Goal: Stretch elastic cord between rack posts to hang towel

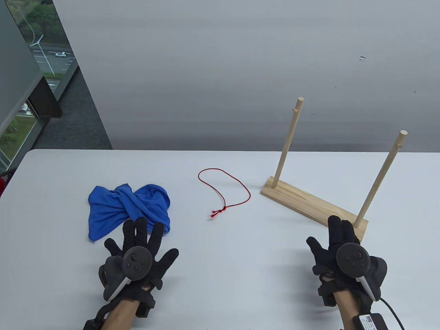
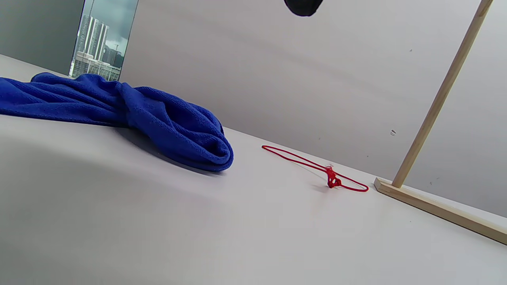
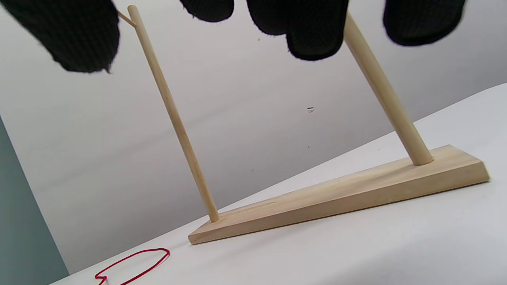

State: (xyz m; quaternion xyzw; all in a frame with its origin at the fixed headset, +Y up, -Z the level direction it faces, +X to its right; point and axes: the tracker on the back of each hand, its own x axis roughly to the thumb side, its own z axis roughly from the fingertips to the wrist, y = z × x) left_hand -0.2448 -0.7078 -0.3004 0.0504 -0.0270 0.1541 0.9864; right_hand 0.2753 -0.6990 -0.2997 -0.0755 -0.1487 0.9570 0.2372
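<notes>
Lying looped: thin red cord (image 1: 225, 191), crumpled blue towel (image 1: 129, 209).

In the table view the black-gloved left hand (image 1: 137, 256) covers the near edge of the crumpled blue towel (image 1: 129, 208), and the black-gloved right hand (image 1: 338, 254) hides the near corner of the pale wooden rack base (image 1: 302, 202). The left wrist view cuts the towel at its left edge, the base at its right edge and the one wooden post (image 2: 439, 97) in view at the top. In the right wrist view, dark fingertips (image 3: 313, 29) mask the top of the nearer wooden post (image 3: 386, 97), and the bottom edge clips the thin red elastic cord loop (image 3: 132, 265).
</notes>
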